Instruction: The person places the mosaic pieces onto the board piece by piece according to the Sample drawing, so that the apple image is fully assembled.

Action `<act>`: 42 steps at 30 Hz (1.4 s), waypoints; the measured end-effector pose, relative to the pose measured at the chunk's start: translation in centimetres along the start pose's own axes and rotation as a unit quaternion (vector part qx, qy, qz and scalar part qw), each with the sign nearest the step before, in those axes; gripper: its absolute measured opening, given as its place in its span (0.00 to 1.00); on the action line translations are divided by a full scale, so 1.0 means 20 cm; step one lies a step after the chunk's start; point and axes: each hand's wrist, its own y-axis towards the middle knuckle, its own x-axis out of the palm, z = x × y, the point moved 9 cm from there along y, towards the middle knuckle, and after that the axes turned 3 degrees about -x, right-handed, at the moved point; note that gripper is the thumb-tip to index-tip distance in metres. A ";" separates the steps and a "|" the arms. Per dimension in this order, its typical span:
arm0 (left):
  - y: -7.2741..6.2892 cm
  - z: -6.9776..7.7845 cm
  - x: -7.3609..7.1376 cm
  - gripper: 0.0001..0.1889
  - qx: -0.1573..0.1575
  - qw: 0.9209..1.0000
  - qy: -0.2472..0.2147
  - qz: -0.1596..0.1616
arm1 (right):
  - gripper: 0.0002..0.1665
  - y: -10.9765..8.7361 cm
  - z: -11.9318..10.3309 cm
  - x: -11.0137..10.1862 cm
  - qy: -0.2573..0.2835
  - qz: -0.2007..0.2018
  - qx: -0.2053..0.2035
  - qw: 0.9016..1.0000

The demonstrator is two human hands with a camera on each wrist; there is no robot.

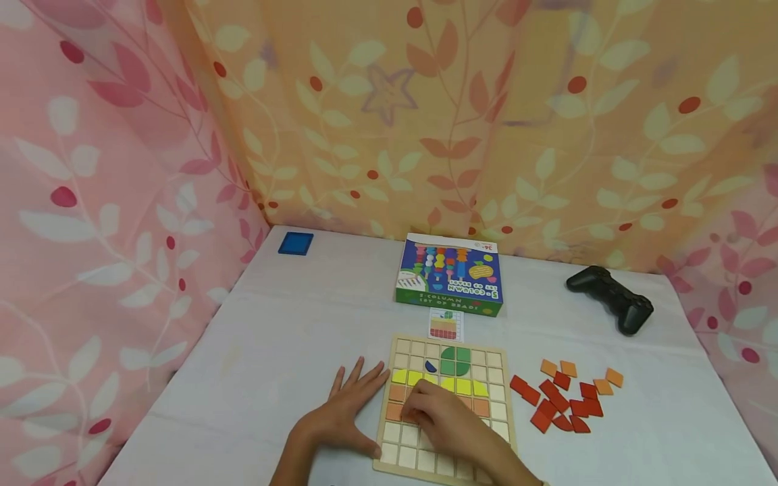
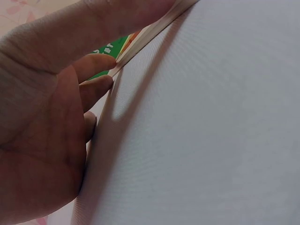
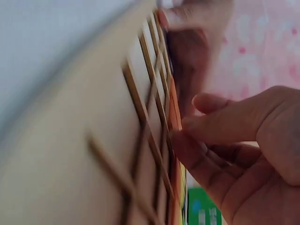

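In the head view a wooden grid board (image 1: pixel 506 432) lies on the table, partly filled with green, yellow and orange tiles. My left hand (image 1: pixel 346 412) is spread along its left side, fingertips and thumb touching the edge. Over the board, my right hand (image 1: pixel 446 418) has its thumb and index finger pinched at an orange square tile (image 3: pixel 174 101), largely hidden by the fingers. An orange tile (image 1: pixel 394 412) sits just left of those fingertips. Above the yellow tiles (image 1: pixel 464 387) lies a small dark blue piece (image 1: pixel 431 366), near the green quarter-circle tiles (image 1: pixel 456 361).
A small pattern card (image 1: pixel 446 325) lies between the board and a bead-set box (image 1: pixel 450 273). Loose red tiles (image 1: pixel 554 396) and light orange tiles (image 1: pixel 568 368) are scattered right of the board. Farther back are a black game controller (image 1: pixel 610 297) and a blue square (image 1: pixel 296 243).
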 end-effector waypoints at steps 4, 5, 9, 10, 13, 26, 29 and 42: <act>0.00 0.00 0.01 0.67 -0.004 1.000 0.004 0.002 | 0.15 -0.08 0.14 -0.15 -0.027 0.067 0.052 0.996; 0.00 0.00 0.01 0.67 -0.005 1.000 0.003 0.003 | 0.16 -0.10 0.19 -0.20 -0.033 0.087 0.072 0.993; 0.00 0.00 0.01 0.66 -0.005 1.000 0.000 0.006 | 0.12 -0.26 0.42 -0.40 -0.065 0.131 0.201 0.968; 0.00 0.00 0.01 0.66 -0.004 1.000 0.000 0.007 | 0.10 -0.31 0.47 -0.46 -0.076 0.135 0.235 0.960; 0.00 -0.01 0.01 0.66 -0.003 1.000 0.003 0.008 | 0.12 -0.47 0.60 -0.62 -0.123 0.147 0.309 0.931; 0.01 -0.01 0.01 0.67 -0.005 1.000 0.003 0.008 | 0.21 -0.59 0.79 -0.75 -0.170 0.125 0.351 0.912; 0.01 -0.01 0.02 0.67 -0.001 1.000 0.004 0.005 | 0.19 -0.56 0.78 -0.72 -0.166 0.122 0.345 0.916; 0.00 0.00 0.01 0.67 -0.010 1.000 0.002 0.008 | 0.19 -0.50 0.73 -0.68 -0.161 0.132 0.319 0.925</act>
